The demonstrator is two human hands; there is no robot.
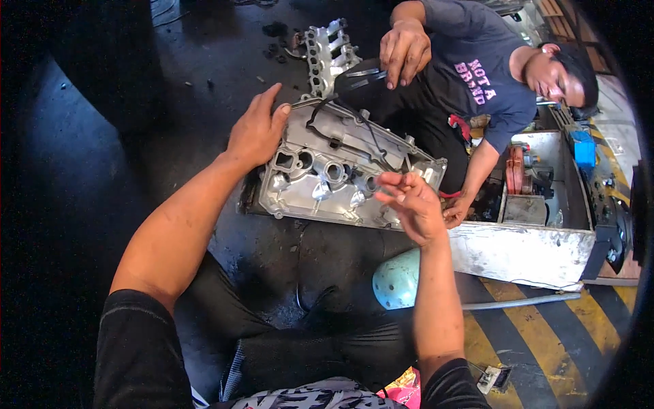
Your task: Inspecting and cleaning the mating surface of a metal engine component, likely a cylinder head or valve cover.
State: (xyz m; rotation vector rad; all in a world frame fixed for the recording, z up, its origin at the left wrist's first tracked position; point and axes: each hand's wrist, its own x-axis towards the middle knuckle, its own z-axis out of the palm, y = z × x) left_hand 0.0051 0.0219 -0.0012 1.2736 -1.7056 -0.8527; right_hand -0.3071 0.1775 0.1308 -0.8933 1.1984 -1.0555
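Observation:
A silver metal engine valve cover [320, 194] lies with its hollow side up in front of me. My left hand [257, 133] is at its left end, fingers stretched out and thumb apart, near or against the rim. A thin black rubber gasket [351, 147] hangs in loops over the cover. Its upper part runs to a co-worker's raised hand [407, 51]. My right hand [417, 204] is over the cover's right end with fingers curled beside the gasket's lower strand. Blur hides whether those fingers grip it.
Behind the cover stands a silver intake manifold [328, 58]. A co-worker leans in from the right, the other hand [458, 211] by a white metal box [521, 255] with parts inside. A pale green rounded object [396, 281] sits below, near a grey pipe [524, 300] on the striped floor.

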